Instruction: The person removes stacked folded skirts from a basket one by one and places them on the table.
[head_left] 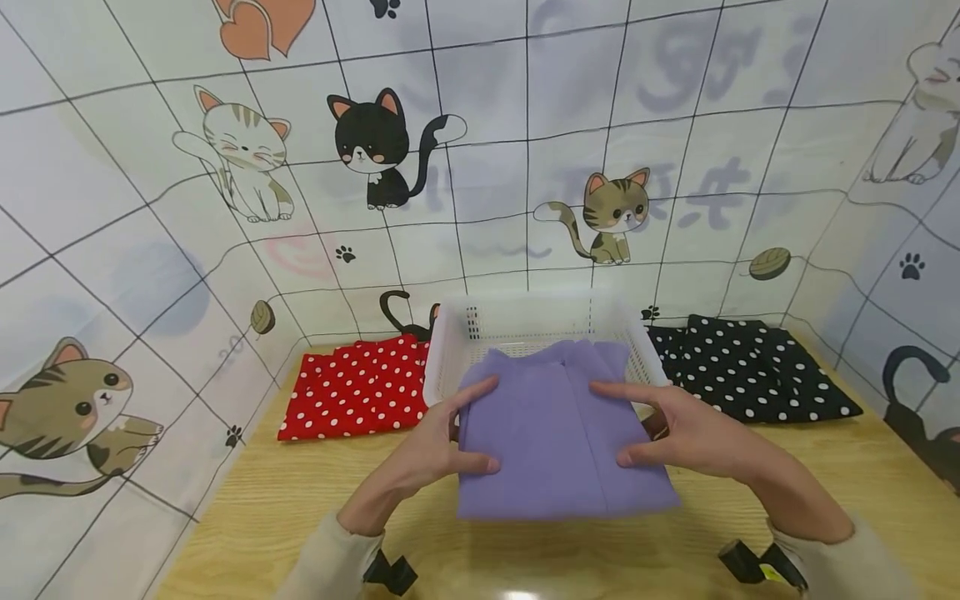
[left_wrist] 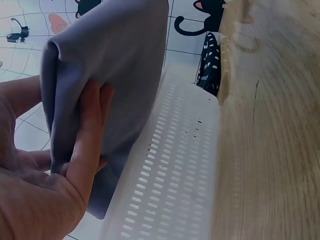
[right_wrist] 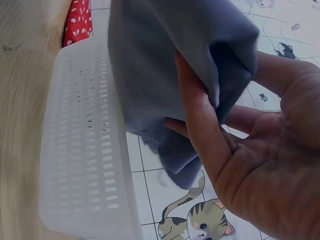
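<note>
A folded purple cloth garment [head_left: 555, 442] is held up between both hands, overlapping the front of a white perforated basket [head_left: 536, 321] in the head view. My left hand [head_left: 438, 446] grips its left edge, with thumb and a finger on top and other fingers beneath. On the opposite edge my right hand [head_left: 682, 429] pinches it the same way. In the left wrist view the fabric [left_wrist: 120, 65] hangs in layers beside the basket wall [left_wrist: 165, 170]. The right wrist view shows fingers under the fabric [right_wrist: 150, 65], with a loose corner drooping.
Folded red polka-dot cloth [head_left: 360, 387] lies left of the basket, and folded black polka-dot cloth [head_left: 750, 371] lies right of it. All stand on a wooden table [head_left: 277, 517]. A cat-patterned wall covering [head_left: 495, 183] rises behind and at both sides.
</note>
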